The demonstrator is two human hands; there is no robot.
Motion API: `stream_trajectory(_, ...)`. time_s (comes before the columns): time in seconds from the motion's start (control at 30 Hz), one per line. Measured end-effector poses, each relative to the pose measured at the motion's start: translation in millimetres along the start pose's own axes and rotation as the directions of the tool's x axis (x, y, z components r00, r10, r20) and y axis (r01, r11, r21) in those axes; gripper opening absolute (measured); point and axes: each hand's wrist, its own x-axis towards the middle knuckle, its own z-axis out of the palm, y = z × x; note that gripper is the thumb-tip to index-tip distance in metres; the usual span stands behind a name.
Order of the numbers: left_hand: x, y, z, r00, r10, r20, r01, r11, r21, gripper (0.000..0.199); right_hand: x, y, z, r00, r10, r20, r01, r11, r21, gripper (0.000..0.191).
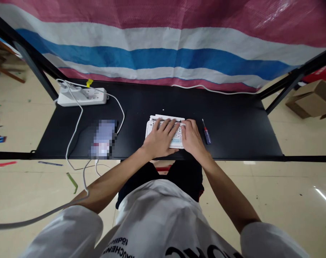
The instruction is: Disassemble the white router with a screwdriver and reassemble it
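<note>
A white Wi-Fi router (176, 142) lies flat on the black table, its vented, labelled face up and its antennas folded along the far edge. My left hand (160, 139) rests flat across its left and middle part, fingers spread and pointing away from me. My right hand (192, 136) is closed around the router's right side, with the thumb on top near the far right corner; some of its fingertips are hidden. Just right of that hand lies a small screwdriver (207, 137) with a dark blue and red handle, its tip pointing away.
At the back left, a white power strip (99, 96) holds plugs with white cables. A pixelated, phone-like device (105, 138) with a cable lies near the front left edge. A tiny white piece (163, 109) sits behind the router. Striped sheeting (157, 57) hangs along the back.
</note>
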Motion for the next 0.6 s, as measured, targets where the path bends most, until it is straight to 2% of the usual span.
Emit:
stream_trajectory(0.23, -0.2, -1.8, 2.4, 1.000, -0.010, -0.030, 0.009, 1.000, -0.016, 0.106, -2.8, -3.6, -4.1, 0.998, 0.056, -0.026, -0.054, 0.997, 0.059, 0.045)
stream_trajectory(0.43, 1.9, -4.7, -0.5, 0.997, -0.045, -0.068, 0.036, 0.992, -0.124, 0.106, -4.6, -3.6, -5.6, 0.973, 0.222, -0.057, -0.222, 0.975, 0.002, 0.052)
stream_trajectory(0.5, 2.0, -5.4, -2.0, 0.994, -0.064, -0.088, 0.049, 0.985, -0.167, 0.105, -3.1, -1.4, -6.3, 0.962, 0.269, -0.041, -0.265, 0.960, 0.088, 0.053)
stream_trajectory(0.53, 1.8, -5.7, -2.5, 0.993, -0.074, -0.098, 0.054, 0.981, -0.187, 0.105, -1.7, -0.1, -6.4, 0.953, 0.303, -0.024, -0.294, 0.938, 0.182, 0.054)
stream_trajectory(0.6, 0.6, -6.0, -2.9, 0.989, -0.092, -0.115, 0.064, 0.973, -0.221, 0.106, 1.9, 1.2, -6.4, 0.923, 0.382, 0.041, -0.361, 0.828, 0.430, 0.057)
